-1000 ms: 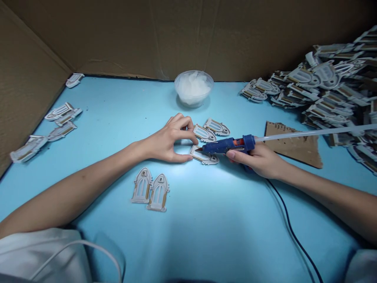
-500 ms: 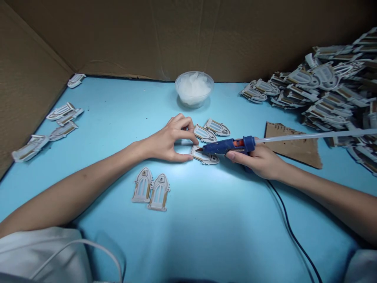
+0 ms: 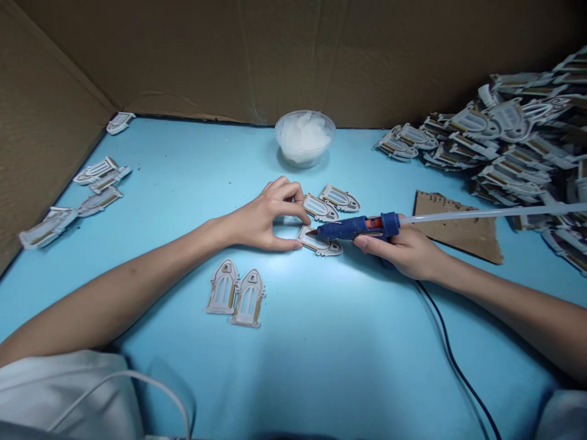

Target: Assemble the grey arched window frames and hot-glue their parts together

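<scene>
My right hand (image 3: pixel 406 247) is wrapped round a blue hot glue gun (image 3: pixel 346 228) with a long translucent glue stick (image 3: pixel 486 213) running out of its back. The gun's nozzle tip is at the left part of a small arched window piece (image 3: pixel 322 242), white and grey with brown edges, lying flat on the table. Thumb and forefinger of my left hand (image 3: pixel 270 217) grip the left end of that piece. Just beyond it lie two similar window pieces (image 3: pixel 339 198). Nearer to me, below my left wrist, two more window pieces (image 3: pixel 247 299) lie side by side.
A clear bowl (image 3: pixel 305 139) of whitish translucent stuff stands at the back of the blue table (image 3: pixel 298 379). A big heap of window pieces (image 3: pixel 499 140) fills the right back, near a cardboard scrap (image 3: pixel 458 226). Several pieces (image 3: pixel 98 177) lie left. Cardboard walls (image 3: pixel 192 55) enclose the table.
The whole view has shifted very slightly. Both hands, the glue gun and the window piece keep the same positions relative to one another.
</scene>
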Available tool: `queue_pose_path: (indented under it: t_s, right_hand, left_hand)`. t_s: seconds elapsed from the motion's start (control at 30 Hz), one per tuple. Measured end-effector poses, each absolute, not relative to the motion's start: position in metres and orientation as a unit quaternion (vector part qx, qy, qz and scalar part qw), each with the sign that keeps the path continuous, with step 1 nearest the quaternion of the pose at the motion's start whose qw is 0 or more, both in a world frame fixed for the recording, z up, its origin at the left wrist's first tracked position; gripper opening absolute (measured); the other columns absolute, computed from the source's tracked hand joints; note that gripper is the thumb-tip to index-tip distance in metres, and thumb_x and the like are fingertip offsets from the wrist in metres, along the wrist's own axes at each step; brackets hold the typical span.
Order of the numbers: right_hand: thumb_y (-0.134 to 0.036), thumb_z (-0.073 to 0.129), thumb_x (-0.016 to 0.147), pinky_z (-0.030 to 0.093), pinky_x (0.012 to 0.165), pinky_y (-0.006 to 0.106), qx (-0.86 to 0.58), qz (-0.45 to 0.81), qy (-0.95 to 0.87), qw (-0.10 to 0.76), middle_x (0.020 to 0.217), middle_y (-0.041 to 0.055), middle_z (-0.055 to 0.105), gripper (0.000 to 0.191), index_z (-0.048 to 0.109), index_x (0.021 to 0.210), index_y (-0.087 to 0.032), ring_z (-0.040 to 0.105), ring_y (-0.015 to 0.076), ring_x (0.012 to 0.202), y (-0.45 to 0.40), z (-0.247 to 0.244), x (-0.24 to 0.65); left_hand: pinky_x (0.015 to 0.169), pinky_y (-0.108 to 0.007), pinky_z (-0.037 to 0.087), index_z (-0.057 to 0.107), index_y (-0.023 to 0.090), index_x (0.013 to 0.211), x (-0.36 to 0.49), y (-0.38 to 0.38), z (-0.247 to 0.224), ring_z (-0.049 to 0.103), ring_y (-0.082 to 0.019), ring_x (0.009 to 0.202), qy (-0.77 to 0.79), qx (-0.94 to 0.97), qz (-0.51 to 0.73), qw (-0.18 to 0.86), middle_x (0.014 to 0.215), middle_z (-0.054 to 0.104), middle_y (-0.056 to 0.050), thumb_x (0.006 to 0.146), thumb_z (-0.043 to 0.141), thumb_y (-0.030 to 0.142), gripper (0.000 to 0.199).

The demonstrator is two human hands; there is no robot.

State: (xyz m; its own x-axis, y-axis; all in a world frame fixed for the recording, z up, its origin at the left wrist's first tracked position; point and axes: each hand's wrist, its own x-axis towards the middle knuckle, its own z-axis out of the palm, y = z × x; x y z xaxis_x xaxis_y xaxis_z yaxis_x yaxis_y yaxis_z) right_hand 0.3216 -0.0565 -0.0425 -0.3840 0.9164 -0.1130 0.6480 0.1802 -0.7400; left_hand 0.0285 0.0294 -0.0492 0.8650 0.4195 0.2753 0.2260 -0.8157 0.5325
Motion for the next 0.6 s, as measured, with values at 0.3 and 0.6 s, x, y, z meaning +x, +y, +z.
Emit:
queue_pose_path:
  t_s: [0.3,0.6]
  right_hand:
    - [-0.062,0.054,0.094,0.029,0.054,0.030,-0.501,0.361,-0.760,0.203,0.055,0.0013,0.045,0.054,0.056,0.061,-0.019,0.043,0.0149,0.057,-0.056,-0.040,0.320]
    - [-0.077,0.067,0.082,0.048,0.058,0.033,-0.482,0.529,-0.605,0.349,0.079,0.0093,0.071,0.059,0.072,0.082,-0.019,0.064,0.0220,0.069,-0.056,-0.052,0.324]
  left_hand:
    - [0.100,-0.042,0.040,0.076,0.020,0.105,0.028,0.030,-0.050,0.050,-0.025,0.103,0.165,0.933,0.202,0.248,0.106,0.056,-0.010,0.085,0.077,0.047,0.034]
    - [0.100,-0.041,0.040,0.079,0.021,0.106,0.030,0.031,-0.055,0.051,-0.025,0.102,0.167,0.930,0.203,0.258,0.103,0.056,-0.009,0.084,0.080,0.053,0.039]
